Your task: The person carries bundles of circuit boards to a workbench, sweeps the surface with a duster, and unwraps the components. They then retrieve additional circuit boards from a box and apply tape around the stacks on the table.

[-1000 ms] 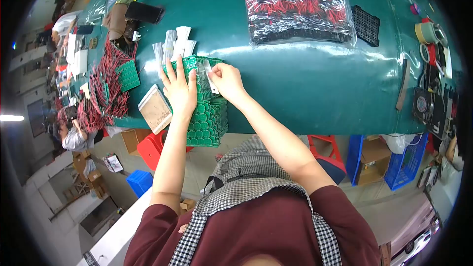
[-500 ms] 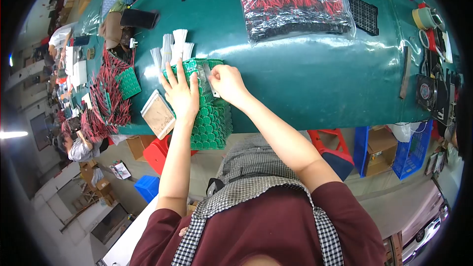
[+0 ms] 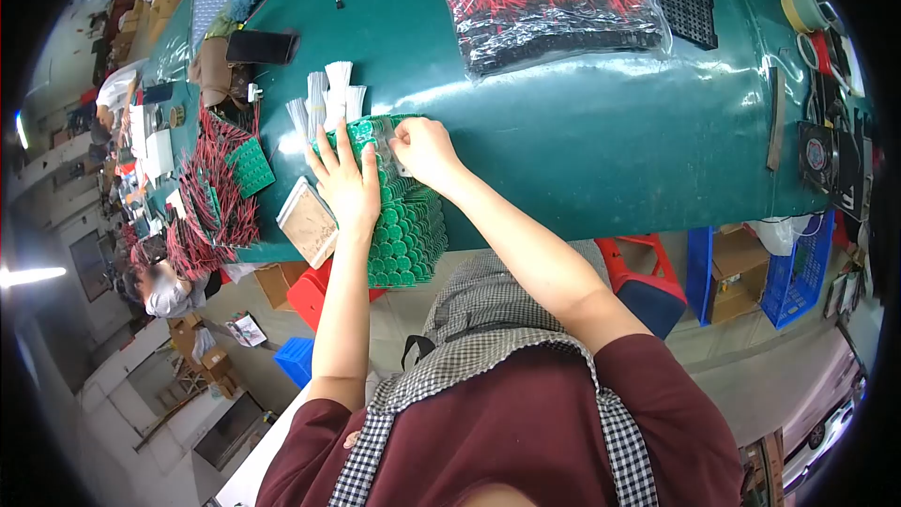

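Stacks of green circuit boards (image 3: 402, 235) with rounded edges stand at the near edge of the green table. My left hand (image 3: 349, 190) lies spread over their left part, fingers apart. At the boards' upper right, my right hand (image 3: 424, 152) has its fingers pinched together by a pale strip (image 3: 402, 167), which is partly hidden under them. Just beyond my left fingertips are bundles of white strips (image 3: 338, 89). A small shallow tray (image 3: 308, 223) with a brown inside lies left of my left wrist.
A clear bag of red and black wires (image 3: 554, 5) lies at the back, beside a black grid tray (image 3: 686, 11). Red wires (image 3: 202, 197) and a phone (image 3: 261, 47) are on the left. Tape and tools line the right side. Another person (image 3: 167, 291) is at far left.
The camera view has shifted a little, so the table's items appear displaced. My left hand stays spread on the boards, and my right hand remains pinched with a slight change in its position.
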Available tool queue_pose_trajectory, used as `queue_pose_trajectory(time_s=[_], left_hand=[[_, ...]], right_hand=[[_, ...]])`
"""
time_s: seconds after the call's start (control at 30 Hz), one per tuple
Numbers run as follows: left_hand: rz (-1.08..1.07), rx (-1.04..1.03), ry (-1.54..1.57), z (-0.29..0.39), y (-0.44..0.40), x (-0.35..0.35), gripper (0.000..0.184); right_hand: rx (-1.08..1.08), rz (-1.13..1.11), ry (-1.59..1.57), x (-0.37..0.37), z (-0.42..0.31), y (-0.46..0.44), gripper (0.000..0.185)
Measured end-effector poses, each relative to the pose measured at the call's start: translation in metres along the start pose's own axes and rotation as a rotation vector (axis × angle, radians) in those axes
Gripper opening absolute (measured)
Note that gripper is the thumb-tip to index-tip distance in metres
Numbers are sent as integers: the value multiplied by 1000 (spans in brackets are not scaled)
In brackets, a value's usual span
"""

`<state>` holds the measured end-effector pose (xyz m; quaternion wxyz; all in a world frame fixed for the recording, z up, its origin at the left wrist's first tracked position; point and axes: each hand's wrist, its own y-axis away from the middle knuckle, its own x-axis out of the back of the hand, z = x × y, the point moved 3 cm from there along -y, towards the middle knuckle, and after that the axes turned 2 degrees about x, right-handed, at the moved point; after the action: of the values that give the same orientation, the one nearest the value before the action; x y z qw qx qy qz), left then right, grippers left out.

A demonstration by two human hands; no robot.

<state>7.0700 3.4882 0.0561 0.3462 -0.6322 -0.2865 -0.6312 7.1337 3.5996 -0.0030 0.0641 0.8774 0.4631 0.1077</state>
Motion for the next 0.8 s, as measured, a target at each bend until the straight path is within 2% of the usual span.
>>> queue_pose_trajectory(time_s=[0.1, 0.27, 0.37, 0.5, 0.73, 0.8], left_hand=[[9, -4, 30, 2, -4, 0, 54], [12, 1, 90, -2, -2, 0, 53], [9, 2, 129, -1, -3, 1, 53], [8, -11, 142, -1, -5, 2, 53], [-2, -21, 107, -1, -5, 0, 53], [-5, -24, 97, -1, -5, 1, 53]], right_hand=[[0, -24, -2, 7, -5, 20, 12], [-177, 61, -172, 32, 7, 29, 9], [-17, 67, -144, 31, 2, 24, 8], [6, -115, -37, 26, 1, 10, 12], [168, -185, 147, 25, 0, -8, 13], [163, -181, 89, 24, 2, -5, 13]])
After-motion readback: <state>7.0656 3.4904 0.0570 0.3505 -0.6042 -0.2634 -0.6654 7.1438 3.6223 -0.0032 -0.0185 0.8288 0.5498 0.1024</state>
